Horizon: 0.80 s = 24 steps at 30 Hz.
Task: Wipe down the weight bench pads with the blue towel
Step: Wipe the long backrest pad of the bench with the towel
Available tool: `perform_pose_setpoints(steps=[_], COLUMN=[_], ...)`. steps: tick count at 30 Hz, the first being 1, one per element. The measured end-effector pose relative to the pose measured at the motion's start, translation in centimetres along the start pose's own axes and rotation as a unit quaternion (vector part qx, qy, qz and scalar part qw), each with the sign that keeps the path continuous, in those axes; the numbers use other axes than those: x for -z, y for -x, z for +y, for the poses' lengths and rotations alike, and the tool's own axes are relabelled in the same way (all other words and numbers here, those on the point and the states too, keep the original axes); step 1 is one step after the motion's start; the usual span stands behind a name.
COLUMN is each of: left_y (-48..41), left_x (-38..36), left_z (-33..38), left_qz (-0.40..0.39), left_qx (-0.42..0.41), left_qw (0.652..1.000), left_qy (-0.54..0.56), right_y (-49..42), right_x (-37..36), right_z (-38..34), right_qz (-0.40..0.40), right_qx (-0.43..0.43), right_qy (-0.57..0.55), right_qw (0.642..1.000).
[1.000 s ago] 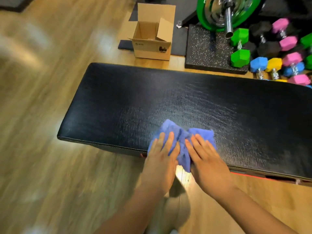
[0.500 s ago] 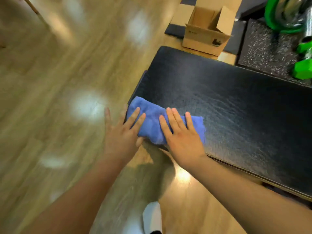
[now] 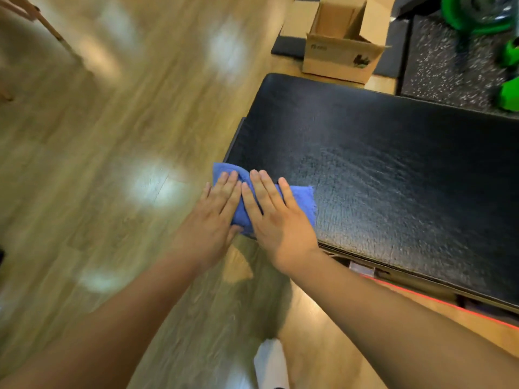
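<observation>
Head view: your left hand (image 3: 212, 220) and right hand (image 3: 276, 217) press flat, fingers spread, gripping nothing, on the towel (image 3: 299, 202) at the pad's (image 3: 393, 164) near left corner; keep palm pressure even and overlap strokes rightward.

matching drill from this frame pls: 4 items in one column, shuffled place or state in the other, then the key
Items
1. blue towel
2. cardboard box
3. green dumbbell
4. left hand

Places or states
A. on the speckled mat, far right
B. flaps open, on the floor beyond the bench pad
C. palm flat, half past the pad's end
D. bunched on the pad's near corner under both hands

Pairs: 1-D, 2-B, 3-A, 4-C
</observation>
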<state>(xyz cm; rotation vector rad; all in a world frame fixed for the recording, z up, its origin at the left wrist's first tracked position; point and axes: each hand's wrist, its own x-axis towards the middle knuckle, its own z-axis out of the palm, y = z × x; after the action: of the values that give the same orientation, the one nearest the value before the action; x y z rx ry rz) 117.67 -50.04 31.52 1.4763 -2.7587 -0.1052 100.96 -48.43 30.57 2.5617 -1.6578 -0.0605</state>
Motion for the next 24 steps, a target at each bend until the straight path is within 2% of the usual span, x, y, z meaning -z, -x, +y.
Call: perform_pose_setpoints(steps=[6, 14, 20, 24], left_y=[-2.6, -6.4, -9.1, -10.6], left_x=[-0.5, -0.7, -0.8, -1.3], left_z=[7.2, 21.4, 31.1, 38.5], left_qz=[0.001, -0.002, -0.002, 0.002], left_qx=[-0.070, -0.139, -0.182, -0.201], left_qw=[0.997, 0.990, 0.983, 0.978], left_qy=[-0.015, 0.038, 0.022, 0.052], right_y=[6.8, 19.2, 27.3, 33.3], right_x=[-0.4, -0.4, -0.7, -1.1], right_z=[5.3, 15.2, 22.0, 26.7], right_qz=[0.021, 0.041, 0.031, 0.019], right_qx=[-0.039, -0.083, -0.111, -0.143], right_qy=[-0.017, -0.054, -0.041, -0.032], right_qw=[0.999, 0.994, 0.992, 0.989])
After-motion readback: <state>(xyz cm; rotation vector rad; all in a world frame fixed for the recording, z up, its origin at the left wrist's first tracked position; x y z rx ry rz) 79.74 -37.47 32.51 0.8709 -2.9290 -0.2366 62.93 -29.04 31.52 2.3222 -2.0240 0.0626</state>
